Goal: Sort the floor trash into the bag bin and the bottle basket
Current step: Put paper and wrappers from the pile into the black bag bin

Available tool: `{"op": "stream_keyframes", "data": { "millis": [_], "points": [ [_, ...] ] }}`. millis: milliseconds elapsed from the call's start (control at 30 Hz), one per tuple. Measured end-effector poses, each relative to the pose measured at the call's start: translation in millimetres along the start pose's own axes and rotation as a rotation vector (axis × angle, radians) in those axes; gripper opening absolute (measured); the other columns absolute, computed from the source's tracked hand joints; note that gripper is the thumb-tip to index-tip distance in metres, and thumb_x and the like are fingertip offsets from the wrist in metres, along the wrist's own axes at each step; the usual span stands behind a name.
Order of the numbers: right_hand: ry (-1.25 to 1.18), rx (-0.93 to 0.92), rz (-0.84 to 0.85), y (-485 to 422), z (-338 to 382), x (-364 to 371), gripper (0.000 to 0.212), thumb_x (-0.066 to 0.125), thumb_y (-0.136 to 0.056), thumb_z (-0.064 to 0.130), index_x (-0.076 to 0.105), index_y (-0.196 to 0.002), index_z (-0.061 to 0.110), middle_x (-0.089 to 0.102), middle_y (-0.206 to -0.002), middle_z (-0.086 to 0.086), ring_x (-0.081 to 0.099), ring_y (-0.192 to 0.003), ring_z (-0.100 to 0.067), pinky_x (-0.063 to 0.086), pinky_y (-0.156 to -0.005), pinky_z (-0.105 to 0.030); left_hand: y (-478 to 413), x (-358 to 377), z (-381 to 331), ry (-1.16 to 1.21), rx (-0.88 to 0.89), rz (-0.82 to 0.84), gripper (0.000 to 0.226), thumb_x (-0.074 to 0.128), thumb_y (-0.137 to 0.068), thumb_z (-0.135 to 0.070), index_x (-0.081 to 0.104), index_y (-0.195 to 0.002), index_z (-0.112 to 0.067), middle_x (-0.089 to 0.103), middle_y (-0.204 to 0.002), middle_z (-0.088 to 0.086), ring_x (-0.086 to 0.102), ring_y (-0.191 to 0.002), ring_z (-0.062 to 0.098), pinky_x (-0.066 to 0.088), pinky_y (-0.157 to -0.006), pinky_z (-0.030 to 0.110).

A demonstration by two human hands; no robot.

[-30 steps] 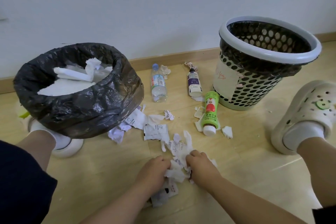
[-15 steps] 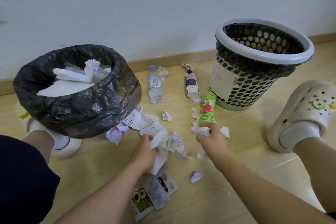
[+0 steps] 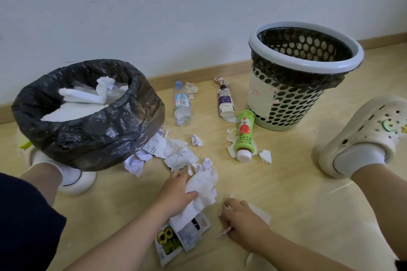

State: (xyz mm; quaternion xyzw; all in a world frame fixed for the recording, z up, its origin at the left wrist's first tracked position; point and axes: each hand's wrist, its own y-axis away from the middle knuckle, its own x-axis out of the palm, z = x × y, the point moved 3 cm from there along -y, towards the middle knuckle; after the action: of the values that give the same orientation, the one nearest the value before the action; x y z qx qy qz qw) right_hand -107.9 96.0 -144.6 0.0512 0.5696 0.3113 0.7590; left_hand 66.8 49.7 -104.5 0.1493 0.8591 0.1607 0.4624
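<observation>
A crumpled white tissue wad (image 3: 203,185) sits in the left hand (image 3: 176,191), fingers and thumb curled round it, its loose end hanging below the palm. Just right of that hand and nearer the person, the right hand (image 3: 242,223) is low over the floor (image 3: 293,196), knuckles up, its curled fingers closed on small paper scraps (image 3: 225,207). Under the left wrist lie snack wrappers (image 3: 176,242), one printed with yellow rings. Just beyond the left hand are flat white sachets (image 3: 180,156) and more crumpled paper. Farther out, beyond both hands, three bottles lie on their sides: a green bottle (image 3: 244,136) with its white cap toward the hands, a white bottle (image 3: 225,103) with a purple label, and a clear water bottle (image 3: 182,105). The bag bin (image 3: 92,130), already holding white paper, stands to the far left of the left hand. The bottle basket (image 3: 286,103) stands well beyond the right hand, near the wall. A pale clog (image 3: 363,136) rests at far right.
</observation>
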Motion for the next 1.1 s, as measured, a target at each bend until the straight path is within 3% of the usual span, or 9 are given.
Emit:
{"op": "stream_keyframes", "data": {
  "millis": [133,267,400,500,633,733,800,967,1100],
  "points": [
    [-0.139,0.04,-0.051,-12.7,7.5,-13.5,0.021,0.044,-0.087,0.006,0.045,-0.079,0.025,0.033,-0.084,0.008,0.041,-0.076,-0.015,0.028,-0.057,-0.019,5.8,-4.6,1.0,0.064,-0.002,-0.013,0.018,0.053,-0.093,-0.018,0.046,-0.109,-0.02,0.055,-0.119,0.001,0.049,-0.088,0.012,0.038,-0.068,0.022],
    [-0.386,0.178,-0.244,-25.4,9.7,-51.9,0.017,0.049,-0.086,0.006,0.041,-0.091,0.02,0.047,-0.095,-0.005,0.043,-0.079,-0.016,0.03,-0.054,-0.022,8.1,-16.8,-6.1,0.063,-0.012,-0.033,0.029,0.05,-0.094,-0.02,0.044,-0.122,-0.015,0.056,-0.114,0.002,0.05,-0.09,0.015,0.04,-0.073,0.025],
    [-0.837,0.244,-0.393,-30.7,31.9,-101.4,0.013,0.057,-0.086,0.012,0.046,-0.09,0.018,0.049,-0.074,0.0,0.043,-0.056,-0.011,0.034,-0.048,-0.02,14.9,-48.1,-24.5,0.09,-0.019,-0.137,0.019,0.05,-0.091,-0.022,0.044,-0.109,-0.02,0.052,-0.087,-0.002,0.046,-0.075,0.012,0.034,-0.059,0.021],
    [-0.981,0.243,-0.46,-30.6,52.8,-133.1,0.018,0.058,-0.085,0.014,0.043,-0.078,0.022,0.049,-0.069,0.001,0.043,-0.055,-0.012,0.034,-0.05,-0.023,15.9,-76.0,-35.1,0.192,-0.032,-0.237,0.015,0.052,-0.088,-0.02,0.044,-0.101,-0.021,0.053,-0.095,0.001,0.047,-0.087,0.02,0.035,-0.067,0.027],
    [-1.116,0.174,-0.515,-24.0,87.1,-170.3,0.018,0.051,-0.085,0.006,0.042,-0.077,0.019,0.048,-0.068,-0.001,0.042,-0.056,-0.013,0.033,-0.05,-0.024,24.1,-118.4,-44.5,0.357,0.024,-0.322,0.029,0.054,-0.087,-0.019,0.051,-0.116,-0.022,0.056,-0.105,0.001,0.051,-0.092,0.018,0.037,-0.061,0.024],
    [-1.087,0.122,-0.55,-19.5,115.0,-195.5,0.017,0.049,-0.086,0.005,0.04,-0.079,0.018,0.046,-0.069,0.0,0.04,-0.056,-0.013,0.032,-0.049,-0.023,34.0,-155.4,-45.5,0.179,0.098,-0.378,0.006,0.052,-0.087,-0.016,0.048,-0.092,-0.018,0.055,-0.087,-0.001,0.051,-0.082,0.018,0.034,-0.056,0.024],
    [-1.019,0.07,-0.593,-20.0,135.8,-212.8,0.014,0.049,-0.088,0.006,0.04,-0.083,0.016,0.045,-0.07,0.001,0.039,-0.056,-0.012,0.031,-0.047,-0.022,38.5,-183.5,-47.0,0.016,0.153,-0.413,0.014,0.05,-0.088,-0.017,0.04,-0.079,-0.019,0.048,-0.072,-0.004,0.048,-0.071,0.016,0.03,-0.053,0.024],
    [-0.884,0.016,-0.713,-37.0,185.4,-252.6,0.015,0.048,-0.088,0.007,0.042,-0.082,0.02,0.048,-0.082,0.0,0.045,-0.071,-0.016,0.035,-0.055,-0.022,49.3,-249.1,-36.7,0.001,0.181,-0.609,0.016,0.05,-0.089,-0.017,0.042,-0.103,-0.018,0.053,-0.088,0.001,0.051,-0.081,0.024,0.041,-0.067,0.032],
    [-0.878,-0.006,-0.829,-63.1,222.8,-271.6,0.014,0.045,-0.089,0.005,0.041,-0.085,0.018,0.048,-0.087,-0.002,0.046,-0.074,-0.015,0.037,-0.062,-0.022,43.6,-275.8,-1.0,0.079,0.108,-0.74,0.019,0.045,-0.089,-0.013,0.034,-0.103,-0.021,0.05,-0.083,-0.002,0.048,-0.07,0.017,0.031,-0.051,0.028]
  ]
}}
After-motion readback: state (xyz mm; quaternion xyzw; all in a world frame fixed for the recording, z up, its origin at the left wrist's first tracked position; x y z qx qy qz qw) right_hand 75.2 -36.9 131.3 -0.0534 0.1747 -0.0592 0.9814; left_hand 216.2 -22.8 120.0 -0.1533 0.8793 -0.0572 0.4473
